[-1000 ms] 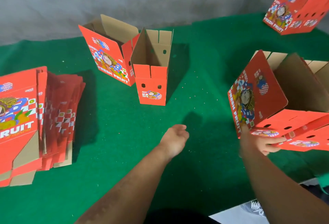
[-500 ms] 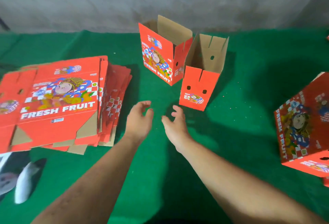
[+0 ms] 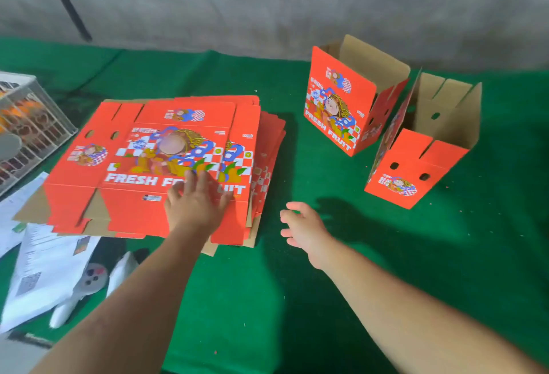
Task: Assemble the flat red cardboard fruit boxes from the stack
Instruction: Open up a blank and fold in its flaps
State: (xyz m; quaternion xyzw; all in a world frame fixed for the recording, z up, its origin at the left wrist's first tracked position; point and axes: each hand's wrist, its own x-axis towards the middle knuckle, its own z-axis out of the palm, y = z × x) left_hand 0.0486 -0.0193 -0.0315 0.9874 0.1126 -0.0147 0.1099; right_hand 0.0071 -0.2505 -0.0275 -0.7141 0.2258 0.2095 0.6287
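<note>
— Two hands on record. State of each?
— Left hand point(image 3: 194, 205): fingers straight and spread, palm laid flat on the top sheet of the stack of flat red boxes point(image 3: 139, 165), over the "FRESH FRUIT" lettering near its right front corner. Right hand point(image 3: 303, 229): held above the green cloth point(image 3: 356, 299) just right of the stack, fingers loosely curled, holding nothing.
— Stack, location?
— Left of centre on the cloth, printed side up, sheets fanned out unevenly along the right edge, brown flaps showing at the front.
— Assembled items?
— One upright box point(image 3: 338, 106), open top, far right of the stack, printed face toward the camera. One second box point(image 3: 416, 165) just beside it on the right, also open at the top, with two round holes in its near red panel; whether the two touch, cannot tell.
— Sundries?
— Wire crate point(image 3: 26, 124) at far left, white papers point(image 3: 35, 269) at the cloth's left front edge, grey wall point(image 3: 267, 2) behind.
</note>
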